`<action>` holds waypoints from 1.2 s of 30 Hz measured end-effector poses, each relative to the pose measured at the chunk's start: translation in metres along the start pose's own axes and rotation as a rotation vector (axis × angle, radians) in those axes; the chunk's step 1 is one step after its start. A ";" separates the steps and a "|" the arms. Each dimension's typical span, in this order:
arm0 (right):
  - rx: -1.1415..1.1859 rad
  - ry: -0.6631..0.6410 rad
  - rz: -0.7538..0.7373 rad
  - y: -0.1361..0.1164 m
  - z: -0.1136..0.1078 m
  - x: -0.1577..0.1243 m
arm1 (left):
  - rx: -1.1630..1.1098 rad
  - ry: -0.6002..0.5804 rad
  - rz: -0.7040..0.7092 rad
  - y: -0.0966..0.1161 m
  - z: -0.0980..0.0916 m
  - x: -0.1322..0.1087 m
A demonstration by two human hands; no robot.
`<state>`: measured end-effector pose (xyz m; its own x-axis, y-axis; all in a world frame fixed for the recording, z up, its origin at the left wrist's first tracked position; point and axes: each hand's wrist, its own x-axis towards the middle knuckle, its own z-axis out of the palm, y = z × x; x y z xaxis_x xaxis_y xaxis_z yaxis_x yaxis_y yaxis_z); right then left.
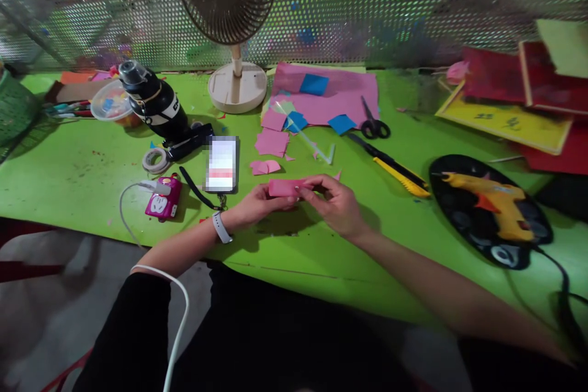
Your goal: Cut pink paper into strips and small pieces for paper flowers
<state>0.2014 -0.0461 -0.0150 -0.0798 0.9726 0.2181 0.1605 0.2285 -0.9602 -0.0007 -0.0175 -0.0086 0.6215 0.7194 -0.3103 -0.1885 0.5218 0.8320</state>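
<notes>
Two bare hands are holding a small rectangular piece of pink paper (281, 188) over a bright green tabletop (294, 257). The paper is lying crosswise between them, in front of the person's body. The left hand (255, 205) is gripping narrowly at the paper's left end, and its fingers are running along beneath the lower edge. The right hand (337, 205) is pinching the right end between thumb and fingertips, its gap closed down on the paper. A white wristband (222, 227) is circling the left wrist.

Beyond the held paper, rounded pink paper scraps (265, 167) are lying near the left hand, and larger angular pink paper pieces (272, 143) are resting farther back. A smartphone with a lit, pixelated screen (223, 163) is lying to their left. A broad pink paper sheet (349, 95) is spreading toward the rear, with a blue paper square (314, 84) resting on it. Black-handled scissors (375, 128) are lying beside its right corner. A yellow-and-black utility knife (407, 182) is resting beyond the right hand, and a yellow glue gun (498, 202) is sitting on a black oval tray (463, 211) farther right.
</notes>
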 end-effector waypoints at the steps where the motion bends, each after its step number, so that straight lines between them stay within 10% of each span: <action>1: -0.003 -0.003 -0.003 -0.001 0.000 0.000 | 0.025 0.012 -0.002 0.000 0.000 0.000; 36: 0.046 0.045 0.126 -0.002 0.000 -0.002 | -0.042 -0.030 -0.061 0.007 0.010 -0.003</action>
<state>0.2010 -0.0482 -0.0132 -0.0179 0.9947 0.1016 0.1211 0.1030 -0.9873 0.0035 -0.0203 0.0031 0.6549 0.6720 -0.3459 -0.1806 0.5835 0.7918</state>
